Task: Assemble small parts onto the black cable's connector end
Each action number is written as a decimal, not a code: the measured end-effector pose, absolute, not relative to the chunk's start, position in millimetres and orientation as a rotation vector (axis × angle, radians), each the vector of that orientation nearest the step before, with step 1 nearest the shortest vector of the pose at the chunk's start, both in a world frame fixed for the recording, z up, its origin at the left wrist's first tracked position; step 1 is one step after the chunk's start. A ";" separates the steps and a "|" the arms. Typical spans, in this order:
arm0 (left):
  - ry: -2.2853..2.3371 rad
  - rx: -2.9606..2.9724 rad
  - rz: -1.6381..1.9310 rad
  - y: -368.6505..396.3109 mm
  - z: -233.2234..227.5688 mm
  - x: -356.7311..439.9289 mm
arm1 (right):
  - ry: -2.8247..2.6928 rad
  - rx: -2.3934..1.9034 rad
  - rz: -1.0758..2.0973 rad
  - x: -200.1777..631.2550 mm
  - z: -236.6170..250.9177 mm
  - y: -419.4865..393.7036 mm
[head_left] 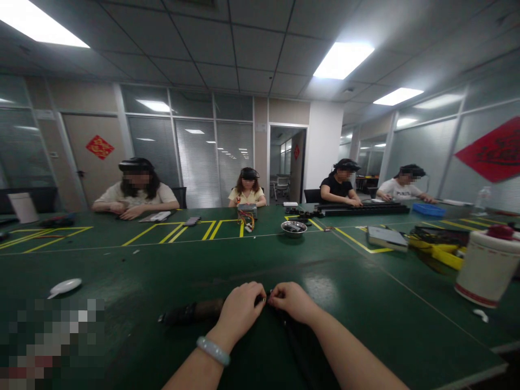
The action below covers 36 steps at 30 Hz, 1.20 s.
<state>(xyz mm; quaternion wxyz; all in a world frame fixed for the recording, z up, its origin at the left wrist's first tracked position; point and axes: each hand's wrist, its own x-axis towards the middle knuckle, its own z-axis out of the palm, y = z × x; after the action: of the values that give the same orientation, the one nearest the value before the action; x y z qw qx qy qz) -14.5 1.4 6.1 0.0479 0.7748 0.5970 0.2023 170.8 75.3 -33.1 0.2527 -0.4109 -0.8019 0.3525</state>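
Dark tube (195, 312) lies on the near part of the table (162, 276), its right end running under the left hand (244, 303). Left hand is curled over that end, probably to steady it. Right hand (292, 300) has fingertips closed in a pinch, apparently on the far end of a black strip (298, 346) trailing toward the near edge; exact contact too small to tell. Hands sit just apart, fingertips facing, likely for fine control. Forearms angle in from the near left and near right; wrists are low, palms down, bracelet (213, 351) on the left. White spoon (66, 287) is farther left, canister (487, 265) right, bowl (294, 229) far, well apart, likely leaving working room.
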 end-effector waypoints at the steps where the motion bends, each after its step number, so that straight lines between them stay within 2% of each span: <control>1: 1.817 2.363 0.616 1.6 5.9 -14.5 | -2.179 -1.122 0.956 170.5 -34.0 75.8; 36: 1.887 2.349 0.622 -2.7 8.2 -8.3 | -2.202 -1.188 0.846 167.0 -29.6 68.7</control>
<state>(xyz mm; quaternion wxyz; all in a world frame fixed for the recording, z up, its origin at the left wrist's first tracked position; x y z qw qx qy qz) -8.3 -2.7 8.2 0.0326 0.7631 0.6130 0.2020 167.0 68.7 -29.6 0.2477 -0.4358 -0.8077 0.3102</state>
